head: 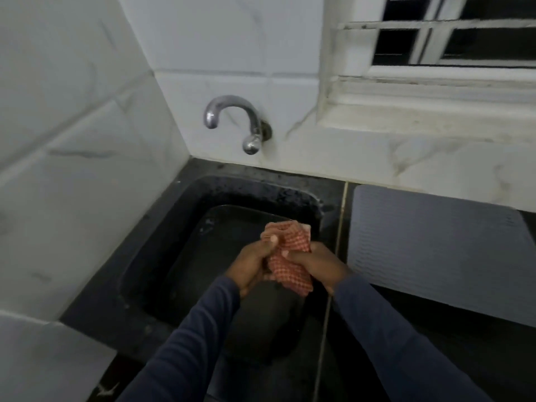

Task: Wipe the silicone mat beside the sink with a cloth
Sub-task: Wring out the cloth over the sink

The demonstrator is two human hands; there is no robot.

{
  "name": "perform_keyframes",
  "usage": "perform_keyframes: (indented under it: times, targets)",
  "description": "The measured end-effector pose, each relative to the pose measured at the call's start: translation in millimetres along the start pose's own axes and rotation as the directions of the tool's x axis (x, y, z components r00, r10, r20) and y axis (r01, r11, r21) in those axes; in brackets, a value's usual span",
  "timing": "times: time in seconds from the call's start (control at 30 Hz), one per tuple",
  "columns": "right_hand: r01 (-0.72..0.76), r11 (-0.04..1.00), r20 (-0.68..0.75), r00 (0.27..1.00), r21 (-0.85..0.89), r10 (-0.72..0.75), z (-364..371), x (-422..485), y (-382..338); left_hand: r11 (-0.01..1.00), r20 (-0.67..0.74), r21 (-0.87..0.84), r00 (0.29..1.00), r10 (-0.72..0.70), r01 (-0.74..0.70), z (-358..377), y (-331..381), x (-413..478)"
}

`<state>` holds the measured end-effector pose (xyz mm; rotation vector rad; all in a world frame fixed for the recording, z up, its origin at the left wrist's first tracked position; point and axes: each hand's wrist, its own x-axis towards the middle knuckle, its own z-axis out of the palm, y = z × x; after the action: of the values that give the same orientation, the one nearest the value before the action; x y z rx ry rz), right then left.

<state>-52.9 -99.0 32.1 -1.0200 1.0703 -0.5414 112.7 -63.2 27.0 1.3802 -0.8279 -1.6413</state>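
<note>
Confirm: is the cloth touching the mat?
Apart. Head view: left hand and right hand grip the cloth over the sink; a strip of dark counter separates it from the mat.

A woven checked cloth point(291, 258), a ribbed matt silicone mat point(435, 245), a glossy chrome tap point(232, 120) and glazed marble-look wall tiles point(226, 39) are seen.

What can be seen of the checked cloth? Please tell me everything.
The cloth is thin-looking fabric in a small orange-red and white check. It is crumpled and held over the black sink. The left hand and the right hand both grip it; its ends stick out above and below them.
</note>
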Motion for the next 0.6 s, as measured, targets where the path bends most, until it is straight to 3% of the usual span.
perform_keyframes:
  times: [0.07, 0.13, 0.2, 0.27, 0.37, 0.47, 0.53, 0.6]
  targets:
    - [-0.001, 1.0, -0.023, 1.0, -0.022, 0.0, 20.7, 12.7, 3.0, 0.989, -0.111, 0.126, 0.99, 0.088, -0.074, -19.6, 7.1, 3.6]
    - [0.053, 0.992, -0.026, 0.998, 0.116, -0.05, 43.2, 26.0, 0.0, 0.975, -0.172, 0.179, 0.972, 0.162, -0.131, -48.2, 16.6, 5.6]
    - [0.109, 0.958, -0.041, 0.994, 0.266, -0.102, 58.7, 39.1, -6.3, 0.959, -0.109, 0.206, 0.969, 0.221, -0.195, -77.1, 30.6, 3.7]
    - [0.102, 0.938, 0.034, 0.992, 0.332, -0.12, 69.7, 51.4, -17.3, 0.936, 0.001, 0.264, 0.971, 0.24, -0.232, -103.9, 47.5, -0.2]
    - [0.021, 0.965, 0.27, 0.958, 0.261, -0.094, 85.6, 62.7, -42.8, 0.906, 0.186, 0.34, 0.962, 0.2, -0.254, -134.2, 71.2, -4.7]
    - [-0.006, 1.0, 0.413, 0.911, 0.021, -0.003, 107.4, 74.6, -71.3, 0.829, 0.284, 0.475, 0.943, 0.175, -0.297, -158.3, 88.0, 0.3]
    - [0.071, 0.986, 0.354, 0.935, -0.149, -0.014, 124.4, 88.3, -86.4, 0.846, 0.198, 0.479, 0.968, 0.153, -0.232, -178.7, 96.3, 7.9]
    - [0.119, 0.983, 0.23, 0.97, -0.139, -0.085, 137.3, 104.3, -95.0, 0.947, 0.103, 0.291, 0.989, 0.111, -0.136, -201.8, 95.7, 14.7]
